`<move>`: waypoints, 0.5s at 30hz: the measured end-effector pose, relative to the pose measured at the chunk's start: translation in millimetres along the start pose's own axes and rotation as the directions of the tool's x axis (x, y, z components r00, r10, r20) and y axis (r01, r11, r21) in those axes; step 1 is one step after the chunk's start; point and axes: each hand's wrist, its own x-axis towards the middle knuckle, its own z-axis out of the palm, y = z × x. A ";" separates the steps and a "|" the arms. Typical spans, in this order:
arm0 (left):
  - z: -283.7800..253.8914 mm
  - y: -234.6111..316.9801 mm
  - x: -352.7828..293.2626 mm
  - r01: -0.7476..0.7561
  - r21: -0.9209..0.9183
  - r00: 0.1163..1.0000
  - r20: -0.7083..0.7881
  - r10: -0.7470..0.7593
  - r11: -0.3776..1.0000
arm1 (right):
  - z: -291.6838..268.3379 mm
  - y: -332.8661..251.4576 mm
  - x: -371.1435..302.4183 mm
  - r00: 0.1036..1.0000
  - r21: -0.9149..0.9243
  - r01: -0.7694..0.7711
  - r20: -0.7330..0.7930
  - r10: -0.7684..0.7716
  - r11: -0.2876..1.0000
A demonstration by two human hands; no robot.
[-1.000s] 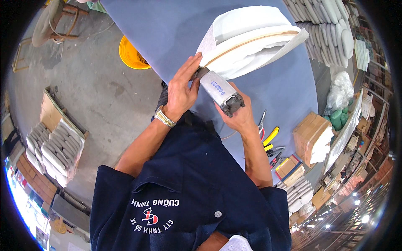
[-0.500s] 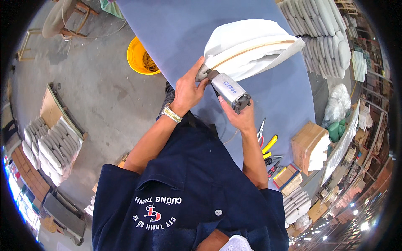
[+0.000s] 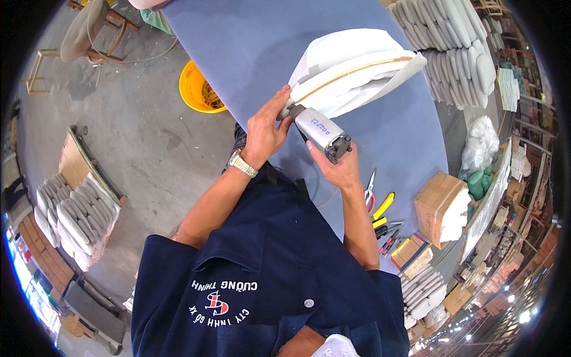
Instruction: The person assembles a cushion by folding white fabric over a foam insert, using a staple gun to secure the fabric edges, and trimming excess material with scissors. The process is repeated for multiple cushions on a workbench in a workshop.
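My right hand (image 3: 336, 168) grips a silver pneumatic staple gun (image 3: 316, 127) from below. The gun's dark nose meets the near-left corner of a white fabric-covered cushion (image 3: 348, 74), which stands tilted on the blue-grey table (image 3: 256, 53). A thin tan strip (image 3: 351, 76) curves along the cushion's face, and a loose flap of pale cloth hangs at its right side. My left hand (image 3: 267, 130), a watch on its wrist, pinches the cushion's corner beside the gun's nose, fingers along the cloth and thumb near the gun.
Pliers with yellow handles (image 3: 383, 206) and other hand tools lie at the table's near right, beside a cardboard box (image 3: 439, 205). Stacks of grey cushions (image 3: 443, 35) stand past the right edge. A yellow bucket (image 3: 191, 89) sits on the floor at the left.
The cushion and staple gun have shifted very slightly left and down in view. Both hands keep the same hold.
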 end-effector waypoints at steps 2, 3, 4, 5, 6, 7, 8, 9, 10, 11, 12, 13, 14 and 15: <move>0.2 0.8 -0.5 0.007 0.006 1.000 0.006 -0.007 1.000 | -0.3 2.9 -0.2 1.000 -0.010 0.011 0.009 -0.011 1.000; 0.6 1.3 -0.9 -0.001 0.002 1.000 -0.002 0.001 1.000 | -0.1 4.5 -0.4 1.000 -0.013 0.013 0.011 -0.013 1.000; 0.9 1.7 -1.1 -0.010 -0.001 1.000 -0.010 0.010 1.000 | 0.0 5.8 -0.9 1.000 -0.017 0.016 0.013 -0.015 1.000; 1.3 2.4 -1.0 -0.017 -0.004 1.000 -0.018 0.017 1.000 | -0.1 6.5 -1.7 1.000 -0.036 0.015 0.016 -0.014 0.999; 1.5 3.2 -1.2 -0.012 0.005 1.000 -0.007 0.012 1.000 | -0.2 6.6 -2.7 1.000 -0.056 0.014 0.019 -0.013 0.998; 1.6 4.3 -1.5 -0.007 0.015 1.000 0.003 0.007 1.000 | -0.3 6.2 -3.7 1.000 -0.076 0.013 0.022 -0.012 0.997; 1.1 4.6 -1.7 -0.001 0.029 1.000 0.011 0.001 1.000 | 0.4 4.1 -3.5 1.000 -0.079 0.012 0.020 -0.010 0.997; 1.3 4.5 -2.7 -0.005 0.037 1.000 0.007 0.005 0.999 | 1.1 0.4 -3.8 1.000 -0.083 0.009 0.018 -0.008 0.997; 1.6 4.5 -4.1 -0.009 0.044 1.000 0.003 0.009 0.999 | 2.1 -1.6 -4.6 1.000 -0.086 0.007 0.015 -0.006 0.996; 1.4 5.1 -4.0 -0.016 0.050 1.000 0.002 0.016 0.999 | 3.2 -2.5 -4.9 1.000 -0.093 -0.007 0.009 0.008 0.996; 1.3 6.3 -4.4 -0.006 0.047 1.000 0.005 0.006 0.999 | 4.4 -3.2 -5.4 1.000 -0.100 -0.021 0.002 0.022 0.995; 1.2 7.9 -5.1 0.003 0.043 1.000 0.008 -0.003 0.999 | 5.8 -3.5 -5.8 0.999 -0.107 -0.036 -0.006 0.035 0.994; 1.5 9.4 -5.7 0.009 0.037 1.000 0.009 -0.009 0.999 | 7.5 -0.4 -7.5 0.999 -0.107 -0.038 -0.022 0.035 0.994; 1.2 8.8 -5.7 0.002 0.047 1.000 0.015 -0.003 0.999 | 10.3 5.9 -10.3 0.999 -0.107 -0.039 -0.038 0.035 0.993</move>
